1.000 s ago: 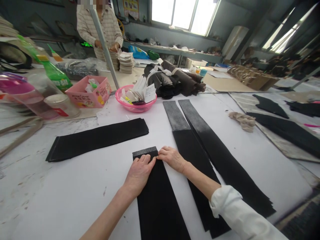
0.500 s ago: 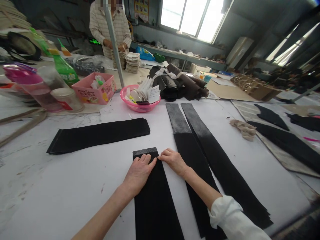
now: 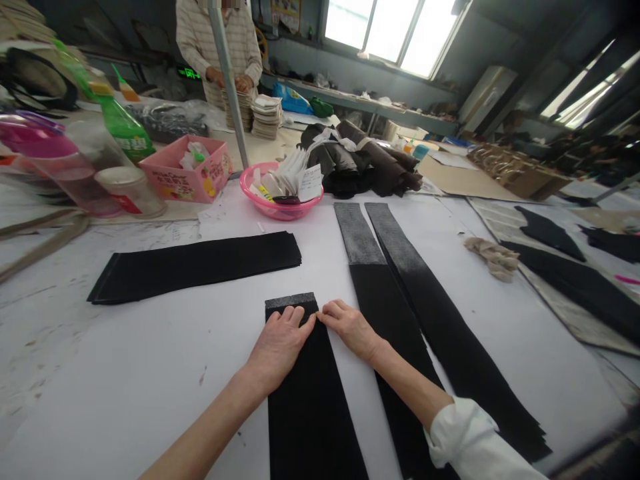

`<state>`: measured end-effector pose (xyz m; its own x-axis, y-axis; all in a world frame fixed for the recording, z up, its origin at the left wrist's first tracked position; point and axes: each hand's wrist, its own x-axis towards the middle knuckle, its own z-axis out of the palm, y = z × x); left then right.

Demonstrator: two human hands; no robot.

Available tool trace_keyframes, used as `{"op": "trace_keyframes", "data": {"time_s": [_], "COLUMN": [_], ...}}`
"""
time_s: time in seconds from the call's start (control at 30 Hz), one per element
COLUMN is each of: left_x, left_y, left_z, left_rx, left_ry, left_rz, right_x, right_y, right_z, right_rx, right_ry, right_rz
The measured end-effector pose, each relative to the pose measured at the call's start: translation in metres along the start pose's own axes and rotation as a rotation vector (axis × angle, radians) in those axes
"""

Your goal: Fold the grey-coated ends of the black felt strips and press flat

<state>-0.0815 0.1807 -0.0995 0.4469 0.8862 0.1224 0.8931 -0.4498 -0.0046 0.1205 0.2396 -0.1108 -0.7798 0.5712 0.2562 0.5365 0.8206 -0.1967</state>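
Head view: resting the left hand (image 3: 280, 343) on the upper end of the middle black strip (image 3: 310, 407), just below a grey speckled band, with fingers bent down onto the surface and thumb reaching the right edge. Meeting that thumb with the bunched fingertips of the right hand (image 3: 353, 330); unable to tell whether clamped on the strip or merely touching. Lying lengthwise on the white tabletop (image 3: 150, 380), between two longer grey-ended black strips (image 3: 400, 320) on the right and a crosswise black stack (image 3: 197, 268) on the left. Reading "Milk" on the pink box (image 3: 186, 179), with blurred letters following and Chinese characters below. Finding Chinese characters, too soft to read, on the green bottle (image 3: 123, 127), and a red label on the white-lidded jar (image 3: 131, 193). Making out tiny, illegible writing on a white card (image 3: 310, 183) in the pink basin (image 3: 281, 212). Noticing farther back lit green characters (image 3: 189, 72) beside a co-worker in a striped shirt (image 3: 213, 40).
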Motion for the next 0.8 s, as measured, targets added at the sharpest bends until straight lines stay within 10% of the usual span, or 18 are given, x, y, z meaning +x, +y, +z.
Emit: {"op": "trace_keyframes", "data": {"time_s": [0.8], "left_x": [-0.004], "left_y": [0.003], "left_z": [-0.003], "left_rx": [-0.016], "left_ry": [0.068], "left_rz": [-0.038], "right_x": [-0.008], "right_y": [-0.027], "right_z": [0.007], "right_rx": [0.182], "right_ry": [0.111], "right_rz": [0.328]}}
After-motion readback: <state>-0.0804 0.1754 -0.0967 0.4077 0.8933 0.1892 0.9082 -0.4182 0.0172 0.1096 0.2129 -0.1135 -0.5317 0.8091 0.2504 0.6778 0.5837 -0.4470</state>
